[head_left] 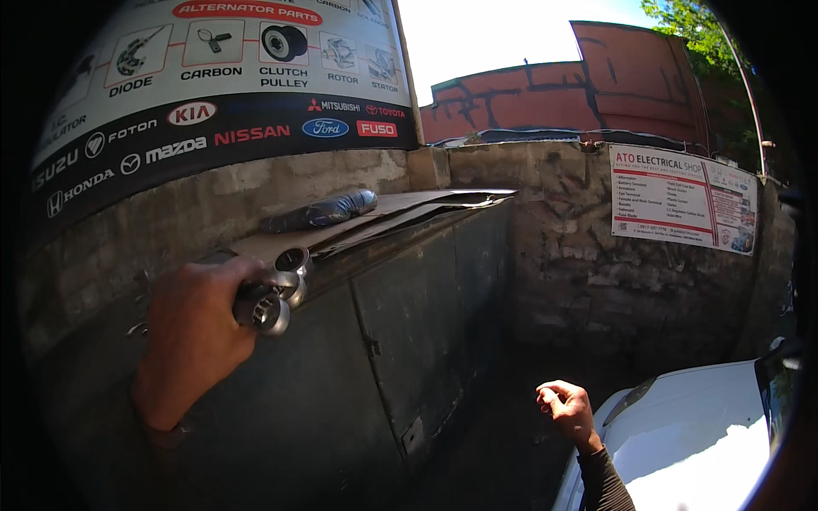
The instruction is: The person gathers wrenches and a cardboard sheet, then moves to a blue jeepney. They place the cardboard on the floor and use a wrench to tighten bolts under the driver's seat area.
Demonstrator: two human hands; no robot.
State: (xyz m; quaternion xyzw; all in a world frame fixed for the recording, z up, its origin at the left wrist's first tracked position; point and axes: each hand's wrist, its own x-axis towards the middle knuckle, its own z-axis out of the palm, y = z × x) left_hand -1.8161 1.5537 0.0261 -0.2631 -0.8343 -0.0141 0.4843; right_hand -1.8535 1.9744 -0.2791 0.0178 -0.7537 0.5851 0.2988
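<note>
My left hand (194, 328) is closed around a bunch of wrenches (272, 317), held at the near end of a dark metal cabinet (417, 307). Their round ring ends stick out beyond my thumb and fingers. My palm hides most of the shafts. Lower and to the right, my right hand (569, 412) hangs in the air beside a white car (694, 434). Its fingers are curled in toward the thumb, and I cannot make out whether anything is between them.
Flat sheets of cardboard (400, 202) lie along the cabinet top, bearing a dark plastic-wrapped bundle (328, 209). Behind rises a rough concrete wall (545, 298) with a printed banner (682, 204) on it. A large parts signboard (221, 85) stands above at left.
</note>
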